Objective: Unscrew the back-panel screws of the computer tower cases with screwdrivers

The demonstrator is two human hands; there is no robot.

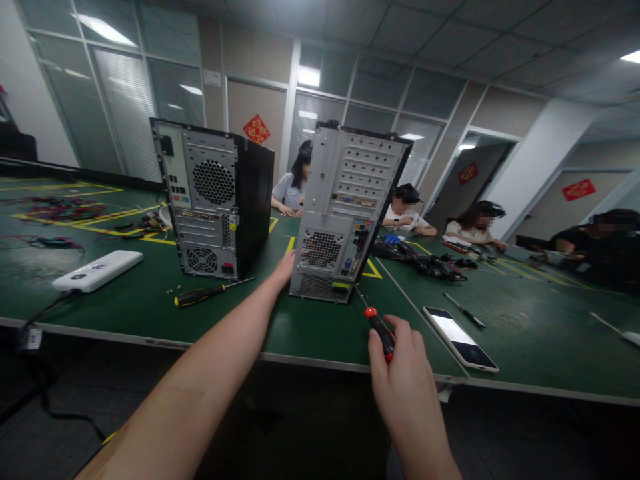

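Note:
A grey computer tower (327, 193) stands upright with its back panel facing me, leaning slightly to the right in the view. My right hand (403, 357) grips a black and red screwdriver (381, 330), its shaft pointing up and left. The screwdriver tip is at the tower's lower right rear edge; whether it sits on a screw is too small to tell. My left hand (286, 268) reaches to the tower's left side, its fingers hidden behind the case. A second computer tower (205, 200) stands to the left. Before it lies a yellow and black screwdriver (203, 295) near a few small screws (173, 290).
A white power bank (100, 270) with a cable lies at left, near tangled wires (65, 208). On the right are a phone (460, 337), a pen (465, 311) and black cables (425, 260). Several people sit across the green table (310, 340), whose front edge is close to me.

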